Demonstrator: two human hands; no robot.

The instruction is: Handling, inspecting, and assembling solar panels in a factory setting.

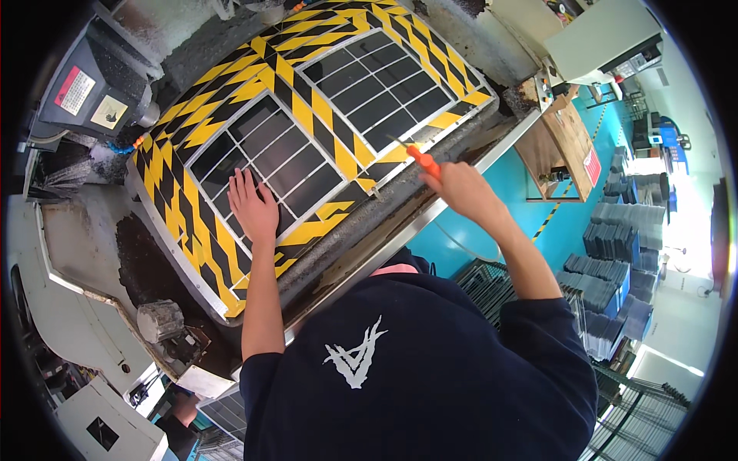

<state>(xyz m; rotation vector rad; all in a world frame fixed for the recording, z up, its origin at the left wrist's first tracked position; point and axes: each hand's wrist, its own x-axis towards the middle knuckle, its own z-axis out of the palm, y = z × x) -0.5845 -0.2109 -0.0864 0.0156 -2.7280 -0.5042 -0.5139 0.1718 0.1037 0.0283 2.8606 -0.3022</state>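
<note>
My left hand [254,209] lies with fingers stretched on the left grid of dark rectangular panels [288,152], near its lower left edge. Nothing is held in it. White strips separate the panels. In my right hand [463,192] is an orange air blow gun [422,160] with a thin nozzle, pointing up and left toward the right grid of dark panels [377,84]. The fingers wrap round its handle, partly hidden. Both grids sit in a machine bed [304,107] covered with black and yellow striped tape.
A metal ledge [503,146] runs along the bed's near edge. A dark machine head [96,88] stands at the left, above a grimy motor-like part [160,320]. To the right are a wooden table [565,142] and stacked grey panels [611,238]. Another person's hand [184,409] shows at lower left.
</note>
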